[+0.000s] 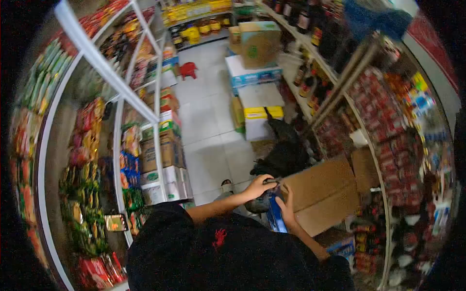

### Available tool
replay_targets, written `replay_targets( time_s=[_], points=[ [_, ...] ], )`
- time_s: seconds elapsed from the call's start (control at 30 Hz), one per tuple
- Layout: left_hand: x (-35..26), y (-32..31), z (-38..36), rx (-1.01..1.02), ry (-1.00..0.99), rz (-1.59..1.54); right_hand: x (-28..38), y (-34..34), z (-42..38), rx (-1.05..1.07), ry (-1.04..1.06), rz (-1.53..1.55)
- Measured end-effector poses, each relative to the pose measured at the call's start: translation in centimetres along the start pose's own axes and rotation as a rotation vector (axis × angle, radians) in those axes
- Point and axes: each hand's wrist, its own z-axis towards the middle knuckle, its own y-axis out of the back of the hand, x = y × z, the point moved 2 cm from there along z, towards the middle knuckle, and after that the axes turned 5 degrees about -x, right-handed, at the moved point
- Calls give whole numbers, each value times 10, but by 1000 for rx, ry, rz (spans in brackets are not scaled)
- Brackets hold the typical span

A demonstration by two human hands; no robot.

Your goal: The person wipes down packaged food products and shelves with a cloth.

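Observation:
Low in front of my body, my left hand (262, 186) is closed with bent fingers at the top of a dark grey item, too blurred to name. My right hand (288, 211) stands just to its right, fingers stretched upward and the thumb apart from them. A blue package (276, 216) lies along the thumb side of my right hand; whether the palm presses on it is hidden. Beside that hand is a large closed cardboard box (323, 191), its top facing up.
Shelves of packaged snacks (87, 184) line the left side. Shelves with bottles (308, 87) and red packs (378, 111) run along the right. Stacked cartons (257, 97) and a black bag (289, 155) stand ahead on the tiled floor (208, 111). A red stool (188, 70) is farther back.

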Motion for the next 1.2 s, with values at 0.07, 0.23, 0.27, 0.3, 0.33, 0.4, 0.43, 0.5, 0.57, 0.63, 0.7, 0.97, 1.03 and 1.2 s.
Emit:
replay_targets(
  time_s=[0.07, 0.23, 0.27, 0.3, 0.33, 0.4, 0.43, 0.5, 0.57, 0.63, 0.7, 0.97, 1.03, 1.2],
  points=[
    [-6, 28, -1, -98, 75, -150, 11, -39, 34, 152, 139, -42],
    [34, 115, 17, -697, 14, -167, 29, -145, 109, 472, 246, 46],
    [38, 132, 22, -886, -8, -321, 31, -168, 125, 534, 248, 8],
    [39, 157, 23, -917, -17, -318, 33, -192, 138, 592, 244, -29],
    [38, 180, 23, -848, 2, -434, 40, -215, 149, 573, 228, -67],
    [50, 222, 33, -735, 15, -664, 25, -255, 189, 628, 219, -129],
    [42, 244, 32, -766, 12, -670, 26, -277, 201, 654, 194, -194],
    [24, 285, 29, -710, 11, -388, 32, -314, 223, 692, 120, -164],
    [22, 330, 27, -774, 27, -125, 39, -347, 247, 742, 152, -218],
    [29, 371, 24, -830, 56, 132, 44, -377, 271, 763, 183, -266],
    [45, 407, 10, -1041, -39, 588, 37, -399, 296, 711, 150, -381],
    [60, 497, -104, -1918, 362, 988, 23, -508, 418, 1011, 197, -382],
    [71, 491, -122, -2021, 444, 1106, 23, -542, 451, 1084, 280, -364],
    [69, 464, -175, -2203, 1294, 1316, 35, -630, 528, 1188, 297, -306]
  ],
)
